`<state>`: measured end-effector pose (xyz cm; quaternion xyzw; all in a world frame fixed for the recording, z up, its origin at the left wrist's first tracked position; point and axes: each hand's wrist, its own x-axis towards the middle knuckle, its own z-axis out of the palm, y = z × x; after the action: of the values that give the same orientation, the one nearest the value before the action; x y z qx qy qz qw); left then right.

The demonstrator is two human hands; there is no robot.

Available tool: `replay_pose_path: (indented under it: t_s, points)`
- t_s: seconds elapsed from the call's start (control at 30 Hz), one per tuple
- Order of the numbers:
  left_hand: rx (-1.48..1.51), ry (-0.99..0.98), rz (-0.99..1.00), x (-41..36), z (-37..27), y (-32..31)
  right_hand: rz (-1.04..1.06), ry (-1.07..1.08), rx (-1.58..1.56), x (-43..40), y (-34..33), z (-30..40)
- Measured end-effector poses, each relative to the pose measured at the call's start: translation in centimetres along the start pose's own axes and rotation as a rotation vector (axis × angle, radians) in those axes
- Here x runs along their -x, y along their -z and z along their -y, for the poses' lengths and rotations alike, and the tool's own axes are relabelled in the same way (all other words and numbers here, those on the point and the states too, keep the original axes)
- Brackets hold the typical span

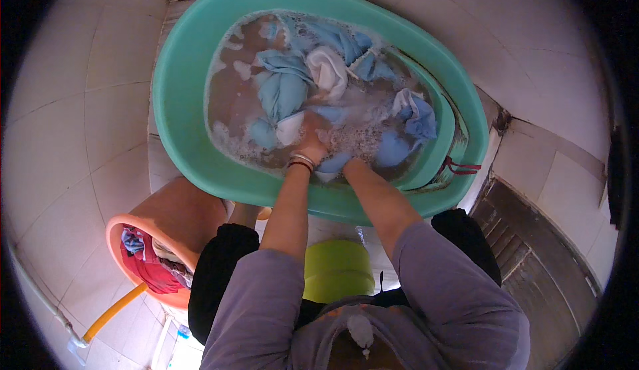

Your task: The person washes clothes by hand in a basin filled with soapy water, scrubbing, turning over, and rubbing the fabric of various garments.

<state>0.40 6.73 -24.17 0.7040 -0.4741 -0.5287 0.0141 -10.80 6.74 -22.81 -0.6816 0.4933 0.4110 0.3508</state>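
Before me is a large green plastic tub (pixel 184 95) of murky, sudsy water with blue and white cloth soaking in it. My left hand (pixel 310 137), with bangles at the wrist, is partly under the surface beside a white piece of cloth (pixel 290 128). Its fingers are blurred by the water, so their grip does not show. My right hand (pixel 353 166) is sunk to about the wrist next to a light blue piece of cloth (pixel 333 163), its fingers hidden. Teal cloth (pixel 283 90) bulges up beyond my left hand. Darker blue cloth (pixel 422 120) floats near the right wall.
An orange bucket (pixel 174 210) holding red and other clothes lies tipped at the left. Near it, a yellow hose (pixel 115 312) joins a white pipe (pixel 42 295). Between my knees is a yellow-green container (pixel 339 270). A brown door (pixel 534 260) stands at the right.
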Motion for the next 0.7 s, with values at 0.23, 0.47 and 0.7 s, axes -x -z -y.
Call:
replay_pose_path:
  t_s: [0.23,0.47,0.7]
  points:
    - [-0.022,-0.06,-0.013,0.1,-0.2,-0.2,0.026,0.003,-0.009,0.0,-0.6,0.4]
    - [-0.296,-0.162,-0.032,-3.7,8.4,-1.2,0.017,0.085,-0.016,0.7,0.9,3.7]
    - [-0.777,-0.863,-0.958,-3.9,10.3,-0.6,0.037,0.138,-0.024,0.4,1.7,4.7]
